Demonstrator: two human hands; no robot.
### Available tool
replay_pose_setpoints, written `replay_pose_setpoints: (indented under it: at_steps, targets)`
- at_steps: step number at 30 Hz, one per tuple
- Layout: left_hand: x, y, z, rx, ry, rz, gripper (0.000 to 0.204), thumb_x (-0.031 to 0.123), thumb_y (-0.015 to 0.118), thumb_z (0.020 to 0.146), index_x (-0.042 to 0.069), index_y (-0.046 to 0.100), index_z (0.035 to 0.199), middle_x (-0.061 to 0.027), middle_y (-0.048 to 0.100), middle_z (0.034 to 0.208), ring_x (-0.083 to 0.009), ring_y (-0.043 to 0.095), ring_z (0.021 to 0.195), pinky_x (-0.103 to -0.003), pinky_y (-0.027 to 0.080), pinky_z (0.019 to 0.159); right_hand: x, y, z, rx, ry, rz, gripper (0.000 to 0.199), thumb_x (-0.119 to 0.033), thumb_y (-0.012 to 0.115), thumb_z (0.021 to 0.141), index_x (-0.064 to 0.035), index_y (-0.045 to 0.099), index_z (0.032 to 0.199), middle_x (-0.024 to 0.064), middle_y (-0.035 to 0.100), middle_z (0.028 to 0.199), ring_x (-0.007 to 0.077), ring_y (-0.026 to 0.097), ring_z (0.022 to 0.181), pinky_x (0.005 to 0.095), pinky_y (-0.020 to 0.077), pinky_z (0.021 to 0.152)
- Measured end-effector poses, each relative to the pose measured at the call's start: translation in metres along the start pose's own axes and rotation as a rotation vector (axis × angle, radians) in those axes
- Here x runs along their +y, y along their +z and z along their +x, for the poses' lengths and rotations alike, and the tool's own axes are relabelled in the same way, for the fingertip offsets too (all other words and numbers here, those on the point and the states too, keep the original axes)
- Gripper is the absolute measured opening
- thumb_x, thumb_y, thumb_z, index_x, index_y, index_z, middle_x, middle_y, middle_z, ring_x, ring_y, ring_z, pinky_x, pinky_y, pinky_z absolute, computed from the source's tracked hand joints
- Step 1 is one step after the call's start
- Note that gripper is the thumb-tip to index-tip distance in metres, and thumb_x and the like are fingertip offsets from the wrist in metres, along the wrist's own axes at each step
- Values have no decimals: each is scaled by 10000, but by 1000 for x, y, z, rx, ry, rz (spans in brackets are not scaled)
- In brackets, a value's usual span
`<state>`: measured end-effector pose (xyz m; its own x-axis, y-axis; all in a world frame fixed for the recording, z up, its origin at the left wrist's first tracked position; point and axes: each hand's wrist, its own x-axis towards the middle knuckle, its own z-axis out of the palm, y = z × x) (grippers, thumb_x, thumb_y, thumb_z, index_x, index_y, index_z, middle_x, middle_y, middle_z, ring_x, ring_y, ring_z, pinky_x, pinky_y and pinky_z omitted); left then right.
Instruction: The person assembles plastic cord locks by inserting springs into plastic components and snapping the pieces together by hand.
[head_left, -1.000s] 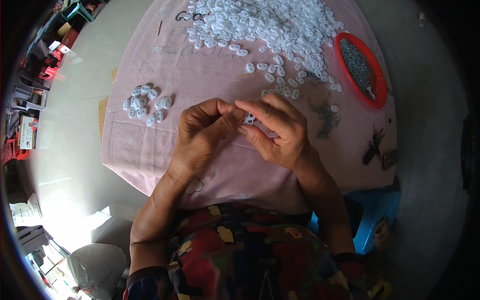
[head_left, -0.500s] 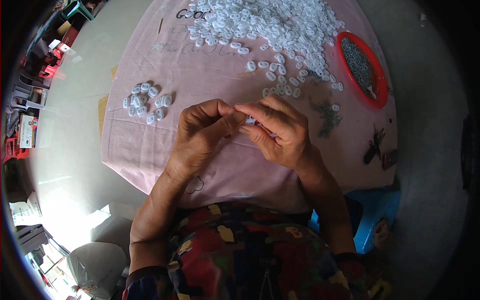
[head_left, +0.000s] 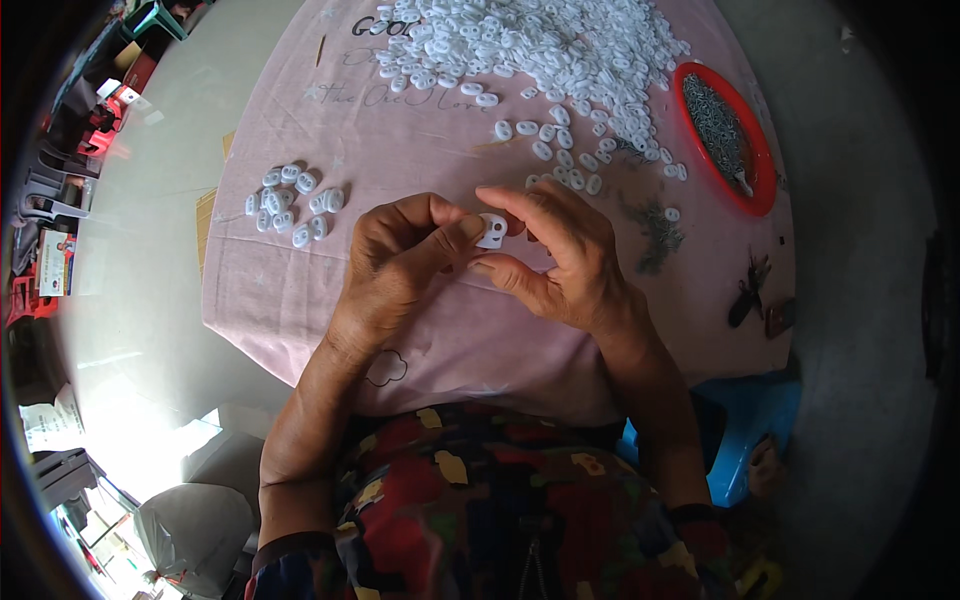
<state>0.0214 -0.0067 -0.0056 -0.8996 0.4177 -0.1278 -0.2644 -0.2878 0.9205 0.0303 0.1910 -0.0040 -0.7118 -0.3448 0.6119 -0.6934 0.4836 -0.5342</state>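
Between the thumb and fingers of my left hand (head_left: 408, 255) is a small white plastic piece (head_left: 493, 231) with a dark round hole. My right hand (head_left: 565, 258) is beside it, its thumb and forefinger spread apart around the piece's right side. A small group of white oval plastic pieces (head_left: 283, 200) lies left of my hands. Beyond them, a large heap of similar white oval pieces (head_left: 540, 50) covers the far part of the table, with several strays nearer my right hand.
A red oval tray (head_left: 768, 165) of small grey metal parts stands at the right edge. Loose metal bits (head_left: 658, 238) lie on the pink tablecloth (head_left: 420, 150). Near the right edge are a dark-handled tool (head_left: 745, 300) and a brown block (head_left: 779, 318). A blue stool (head_left: 735, 470) is below.
My right thumb and forefinger have moved apart, uncovering the white piece. My left hand keeps its pinch on it, nearly in the same place.
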Motion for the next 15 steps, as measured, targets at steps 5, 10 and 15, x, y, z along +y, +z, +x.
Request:
replay_pose_setpoints:
  at_steps: [5, 10, 15]
  targets:
    - [4, 1, 0, -4, -6, 101, 117, 122, 671, 927, 14, 661, 882, 19, 652, 808, -15, 518, 706, -186, 415, 638, 3, 1, -4, -82, -50, -171, 357, -253, 759, 815, -29, 599, 1042, 86, 587, 797, 238, 606, 671, 346, 478, 570]
    - [2, -6, 4, -47, -22, 206, 129, 118, 680, 914, 5, 661, 856, 16, 651, 786, -22, 538, 731, -197, 430, 656, 4, 2, -6, -154, -44, -223, 330, -305, 712, 855, -41, 562, 984, 110, 568, 779, 285, 617, 688, 375, 485, 578]
    - [0, -9, 6, -64, -51, 244, 114, 90, 670, 900, -8, 667, 843, 2, 656, 781, -41, 552, 743, -216, 444, 672, -3, 3, -7, -267, 31, -239, 264, -243, 704, 851, -55, 520, 869, 107, 562, 700, 295, 618, 624, 391, 476, 539]
